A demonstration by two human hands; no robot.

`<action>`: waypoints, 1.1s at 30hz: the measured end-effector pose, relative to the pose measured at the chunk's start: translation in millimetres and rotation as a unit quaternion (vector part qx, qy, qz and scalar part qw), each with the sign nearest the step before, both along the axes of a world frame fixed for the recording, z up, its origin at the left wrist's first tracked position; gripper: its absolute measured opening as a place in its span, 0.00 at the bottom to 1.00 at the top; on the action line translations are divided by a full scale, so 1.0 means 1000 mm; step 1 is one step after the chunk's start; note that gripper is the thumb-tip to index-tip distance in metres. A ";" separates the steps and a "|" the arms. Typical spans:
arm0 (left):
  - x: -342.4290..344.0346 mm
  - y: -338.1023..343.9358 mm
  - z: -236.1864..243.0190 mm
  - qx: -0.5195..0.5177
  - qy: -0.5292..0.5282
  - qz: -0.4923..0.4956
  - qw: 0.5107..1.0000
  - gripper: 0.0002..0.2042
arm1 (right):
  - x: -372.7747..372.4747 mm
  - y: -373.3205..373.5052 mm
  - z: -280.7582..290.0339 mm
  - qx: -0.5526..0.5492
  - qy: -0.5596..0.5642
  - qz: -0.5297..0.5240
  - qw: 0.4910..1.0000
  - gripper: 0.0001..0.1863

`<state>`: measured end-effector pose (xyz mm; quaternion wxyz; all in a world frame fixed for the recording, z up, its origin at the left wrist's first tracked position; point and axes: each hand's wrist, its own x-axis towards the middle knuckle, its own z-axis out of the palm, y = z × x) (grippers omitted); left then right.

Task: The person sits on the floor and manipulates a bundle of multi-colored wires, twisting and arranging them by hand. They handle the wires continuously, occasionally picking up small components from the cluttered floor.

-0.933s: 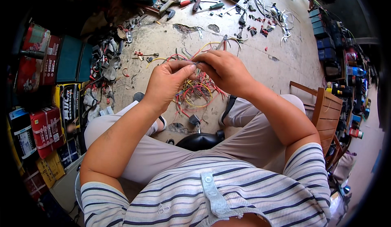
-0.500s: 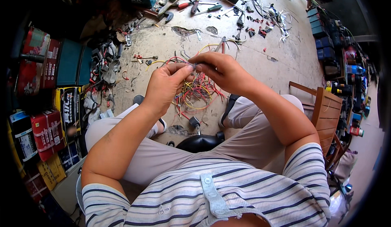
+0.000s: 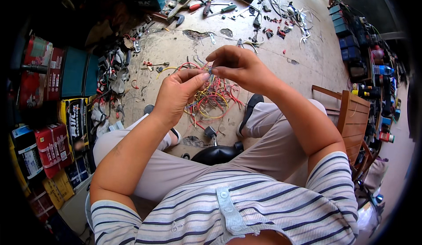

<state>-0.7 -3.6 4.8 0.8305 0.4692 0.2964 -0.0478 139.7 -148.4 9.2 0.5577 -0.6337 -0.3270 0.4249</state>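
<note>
A seated person's left hand [image 3: 176, 93] and right hand [image 3: 241, 69] meet above the far edge of a wire tangle [image 3: 214, 100] on a bare floor [image 3: 307, 78], with one small dark piece [image 3: 210, 71] between the fingertips. The left thumb and forefinger are pinched together on the piece. On the right, the forefinger arches well apart from the lower fingertip, which reaches the piece; whether those lower fingers grip it cannot be told. The piece is too small to show which way it points, or its long axis. Below it, the tangle sprawls in red, yellow and dark loops too mixed to count, one yellow strand leading out to its left and red ends pointing to its right.

Both forearms angle inward from the near side of the tangle, elbows bent and wide, the back of the right hand turned up. Two dark shoes [image 3: 251, 109] flank the tangle, one on each side. Beyond it lie one brush [image 3: 182, 5] and four handled tools [image 3: 206, 9], their grips yellow, red, brownish and green. One slatted wooden chair [image 3: 353, 117] stands well to the tangle's right; one red box [image 3: 52, 146] sits far to its left.
</note>
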 end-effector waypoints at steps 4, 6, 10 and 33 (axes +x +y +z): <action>-0.001 0.001 0.003 0.030 0.008 -0.001 1.000 0.06 | -0.001 0.003 0.003 -0.032 0.039 -0.010 0.999 0.19; 0.000 0.001 0.002 0.039 0.007 0.000 0.999 0.05 | -0.001 0.005 0.010 -0.045 0.061 -0.022 0.997 0.19; 0.002 -0.001 0.006 0.128 0.013 -0.016 0.992 0.08 | 0.001 0.002 0.020 -0.083 0.086 -0.044 0.992 0.20; 0.012 -0.009 0.015 -0.125 -0.077 0.043 0.988 0.06 | -0.005 -0.020 0.022 -0.021 -0.110 -0.058 0.992 0.10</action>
